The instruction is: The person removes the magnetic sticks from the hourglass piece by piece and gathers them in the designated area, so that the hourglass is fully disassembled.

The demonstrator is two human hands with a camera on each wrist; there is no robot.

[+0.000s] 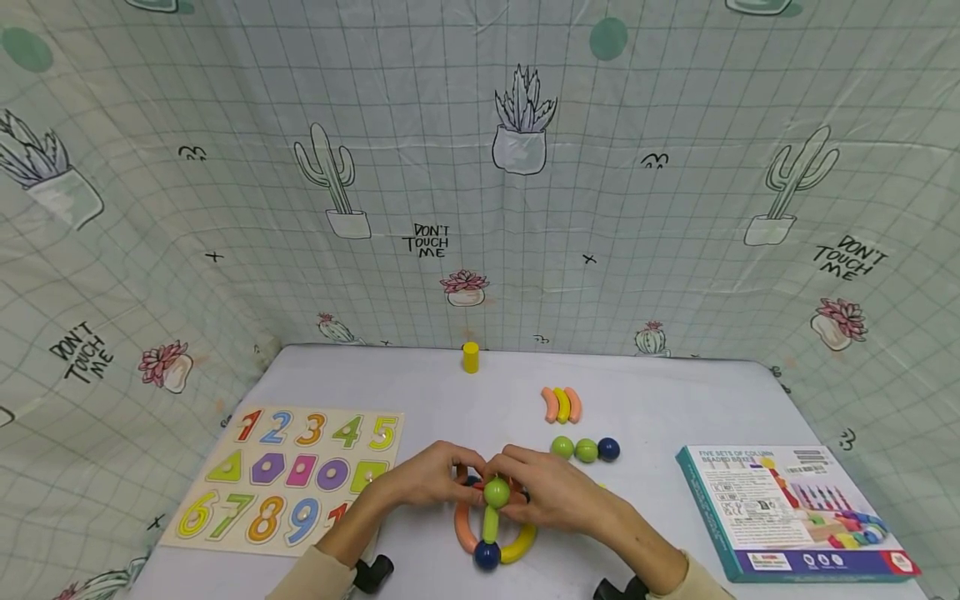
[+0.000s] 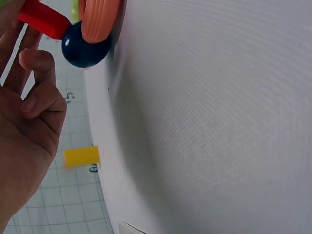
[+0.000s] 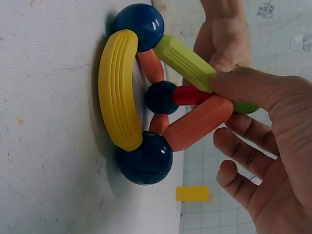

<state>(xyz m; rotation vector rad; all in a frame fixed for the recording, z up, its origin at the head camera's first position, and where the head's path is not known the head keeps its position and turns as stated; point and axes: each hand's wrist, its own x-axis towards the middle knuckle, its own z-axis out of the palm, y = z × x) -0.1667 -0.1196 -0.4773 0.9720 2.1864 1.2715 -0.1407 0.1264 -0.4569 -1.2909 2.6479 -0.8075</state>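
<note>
Both hands meet at the top of a toy ball-and-stick frame standing on the table. Its base is a ring of blue balls (image 3: 145, 158) joined by curved sticks, one yellow (image 3: 117, 90) and two orange. From those balls a light green stick (image 3: 185, 63), a red stick (image 2: 45, 20) and a straight orange stick (image 3: 200, 122) lean together towards a green ball (image 1: 497, 492). My left hand (image 1: 435, 477) holds the frame near the red stick's upper end. Thumb over the sticks' tops, my right hand (image 1: 551, 490) pinches the frame beside the green ball, its other fingers loosely bent.
Behind the hands lie a row of two green balls and one blue ball (image 1: 608, 449) and several curved sticks (image 1: 562, 405). A yellow cylinder (image 1: 470, 357) stands at the back edge. The number puzzle board (image 1: 288, 475) is left, a toy box (image 1: 798, 512) right.
</note>
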